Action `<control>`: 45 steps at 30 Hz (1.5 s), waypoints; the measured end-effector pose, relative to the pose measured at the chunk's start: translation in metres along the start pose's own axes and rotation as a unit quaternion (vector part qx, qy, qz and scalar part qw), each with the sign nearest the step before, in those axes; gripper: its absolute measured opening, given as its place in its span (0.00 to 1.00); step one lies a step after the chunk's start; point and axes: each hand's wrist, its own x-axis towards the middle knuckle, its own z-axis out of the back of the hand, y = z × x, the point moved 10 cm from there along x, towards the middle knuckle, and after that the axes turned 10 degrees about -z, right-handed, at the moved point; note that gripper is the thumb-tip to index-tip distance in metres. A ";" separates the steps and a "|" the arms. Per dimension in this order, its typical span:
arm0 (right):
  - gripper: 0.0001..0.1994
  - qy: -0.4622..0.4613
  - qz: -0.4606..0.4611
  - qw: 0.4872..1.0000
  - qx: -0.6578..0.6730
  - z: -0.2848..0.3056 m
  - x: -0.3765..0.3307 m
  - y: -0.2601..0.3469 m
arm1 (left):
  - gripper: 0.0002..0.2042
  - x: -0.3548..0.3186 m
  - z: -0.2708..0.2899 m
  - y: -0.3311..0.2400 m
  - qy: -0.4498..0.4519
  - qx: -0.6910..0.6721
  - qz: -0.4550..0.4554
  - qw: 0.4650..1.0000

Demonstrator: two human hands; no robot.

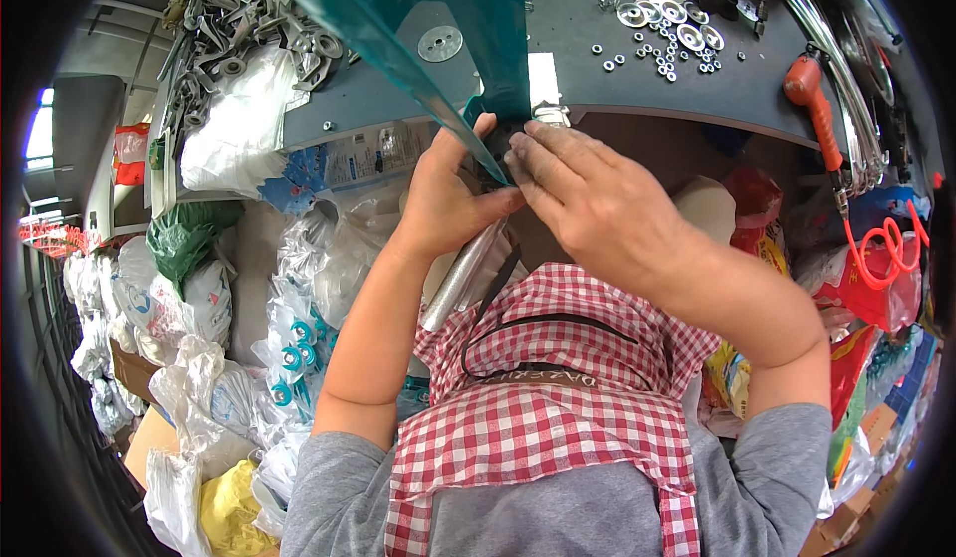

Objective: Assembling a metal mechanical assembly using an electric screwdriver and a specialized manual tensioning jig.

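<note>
Head view: hands point(513, 174) together (fingertips pinching) on teal blade point(438, 19).

Teal plastic sheet point(418, 0), smooth and glossy, half see-through, with a dull metal disc point(439, 43) on it. Matt grey bench top point(568, 19), scattered near its far right corner with bright metal washers and nuts point(667, 34); shiny metal tube point(460, 276) below the near edge. Soft checked cloth apron point(543, 398), crinkled white plastic bags point(239, 119), glossy orange plastic tool handle point(812, 99).
</note>
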 end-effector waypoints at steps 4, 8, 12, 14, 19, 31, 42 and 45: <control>0.18 -0.020 -0.081 0.996 0.032 -0.007 -0.009 -0.003 | 0.34 -0.001 0.000 0.000 -0.004 -0.017 -0.011 1.000; 0.18 -0.044 -0.111 0.990 0.079 -0.006 -0.009 -0.008 | 0.34 0.000 0.002 0.001 -0.001 -0.035 -0.008 0.999; 0.10 -0.054 -0.098 0.989 0.094 0.002 0.000 -0.019 | 0.32 0.002 0.016 -0.043 -0.071 -0.099 -0.090 0.988; 0.08 -0.031 -0.093 0.990 0.104 -0.001 0.006 -0.022 | 0.30 0.000 0.020 -0.051 -0.085 -0.066 -0.126 0.986; 0.06 -0.004 -0.082 0.986 0.143 -0.003 0.009 -0.033 | 0.25 -0.002 0.015 -0.042 -0.105 -0.028 -0.100 0.989; 0.21 -0.037 -0.434 0.866 -0.248 0.055 -0.200 -0.310 | 0.23 -0.006 0.004 -0.027 -0.085 -0.069 -0.005 0.994; 0.21 -0.048 -0.484 0.852 -0.195 0.081 -0.203 -0.343 | 0.23 -0.009 0.005 -0.020 -0.115 -0.135 0.027 0.984; 0.21 -0.158 -0.554 0.815 0.058 0.130 -0.215 -0.331 | 0.22 -0.008 0.005 -0.022 -0.121 -0.154 -0.011 0.981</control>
